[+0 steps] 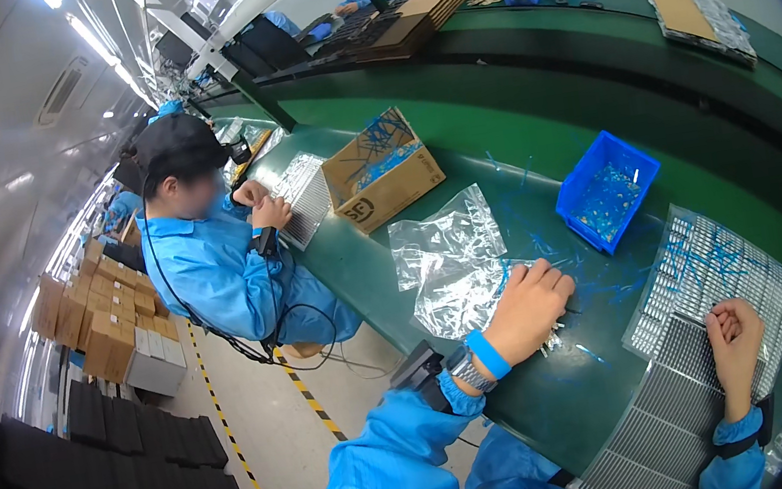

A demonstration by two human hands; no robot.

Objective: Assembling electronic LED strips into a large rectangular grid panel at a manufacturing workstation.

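Note:
My left hand (530,310), a blue band and a watch at its wrist, rests low over the green bench with fingers curled down. Small white pieces (552,340) lie by its fingertips; whatever it may grip is hidden. Clear plastic bags (449,251) lie just beyond that hand. Over on the right, my right hand (734,333) has its fingers drawn together above a pale gridded sheet (657,301) strewn with thin blue strips (717,261). What those fingers pinch, if anything, is too small to make out. A grey slotted panel (655,423) lies below and left of it.
A blue bin (609,192) of small parts stands beyond my hands. Farther left is a cardboard box (385,169) holding blue strips. A co-worker in blue (212,261) handles another slotted panel (303,197) at the left. Loose blue scraps litter the green bench (555,397).

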